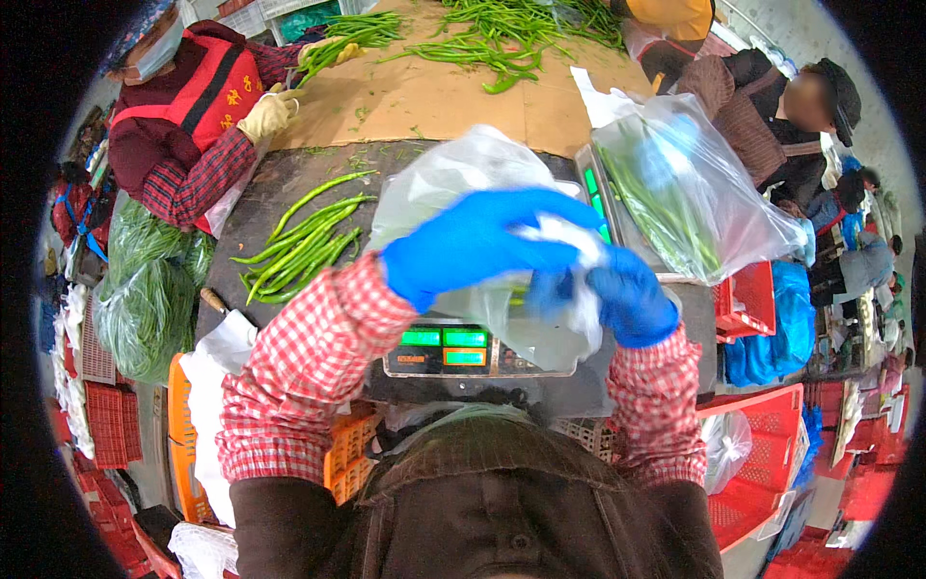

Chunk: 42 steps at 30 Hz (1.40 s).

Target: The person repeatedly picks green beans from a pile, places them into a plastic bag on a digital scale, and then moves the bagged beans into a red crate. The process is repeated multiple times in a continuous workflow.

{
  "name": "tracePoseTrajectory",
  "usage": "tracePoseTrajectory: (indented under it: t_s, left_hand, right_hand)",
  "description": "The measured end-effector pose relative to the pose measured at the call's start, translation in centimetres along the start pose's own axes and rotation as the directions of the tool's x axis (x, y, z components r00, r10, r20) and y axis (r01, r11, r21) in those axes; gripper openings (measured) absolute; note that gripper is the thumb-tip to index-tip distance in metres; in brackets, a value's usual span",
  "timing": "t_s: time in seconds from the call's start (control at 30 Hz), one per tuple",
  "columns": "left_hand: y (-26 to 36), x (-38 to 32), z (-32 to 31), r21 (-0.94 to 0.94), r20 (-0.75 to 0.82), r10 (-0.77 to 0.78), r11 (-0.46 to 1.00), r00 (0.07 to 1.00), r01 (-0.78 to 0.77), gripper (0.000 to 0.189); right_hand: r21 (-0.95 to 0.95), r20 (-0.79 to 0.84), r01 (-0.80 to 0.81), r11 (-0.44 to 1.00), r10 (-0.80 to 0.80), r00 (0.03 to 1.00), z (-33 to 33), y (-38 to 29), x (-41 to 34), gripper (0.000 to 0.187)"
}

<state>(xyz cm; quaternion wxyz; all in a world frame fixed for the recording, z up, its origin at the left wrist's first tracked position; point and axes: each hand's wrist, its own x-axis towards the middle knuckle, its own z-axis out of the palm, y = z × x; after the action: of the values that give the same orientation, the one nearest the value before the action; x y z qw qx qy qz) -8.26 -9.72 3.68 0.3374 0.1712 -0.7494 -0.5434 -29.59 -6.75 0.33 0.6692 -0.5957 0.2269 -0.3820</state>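
My left hand (492, 239), in a blue glove, and my right hand (626, 297), in a darker-looking blue glove, meet at the gathered, twisted neck of a clear plastic bag (463, 166). Both are closed on the bag's plastic; motion blurs the fingers. The bag lies over a digital scale with lit green displays (443, 337), and a bit of green shows through it. Left of the bag, a loose bunch of long green chili peppers (311, 239) rests on the dark table. What else the bag holds is hidden.
A second scale (597, 192) at the right carries a bag of green peppers (665, 188). A cardboard sheet (434, 94) holds a pepper heap (499, 36). A co-worker in yellowish gloves (268, 116) stands at the left, other people at the right. Red crates (752, 463) flank me.
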Motion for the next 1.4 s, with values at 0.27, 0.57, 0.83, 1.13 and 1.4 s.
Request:
tracePoseTrajectory:
  t_s: [0.27,0.57,0.83,1.13,1.4]
  left_hand:
    - [-6.1,-8.1,-1.9,0.994,-0.054,-0.043,0.094,0.998,0.057,0.020]
    - [-2.6,-9.9,2.2,0.849,0.205,-0.123,0.516,0.971,-0.114,0.019]
    - [-1.6,-6.0,3.2,-0.089,-0.249,-0.187,0.982,0.950,0.170,0.035]
    - [-4.1,-11.1,0.5,0.971,0.228,-0.017,0.078,0.973,-0.226,0.026]
    - [-5.3,-10.2,0.5,0.332,-0.518,-0.046,0.909,0.854,0.251,0.007]
  right_hand:
    - [-0.392,-0.148,-0.361,0.846,0.329,0.933,-0.9,5.0,-1.4,0.018]
    - [0.737,-0.443,0.221,0.638,0.209,0.872,-3.8,5.7,3.0,0.032]
    - [-0.203,0.165,-0.098,0.974,0.133,0.977,3.6,2.5,-1.5,0.021]
    - [0.510,-0.468,0.066,0.858,0.212,0.858,-4.8,5.9,0.2,0.030]
    - [-0.965,-0.125,-0.001,0.264,-0.454,0.882,2.5,10.0,1.2,0.057]
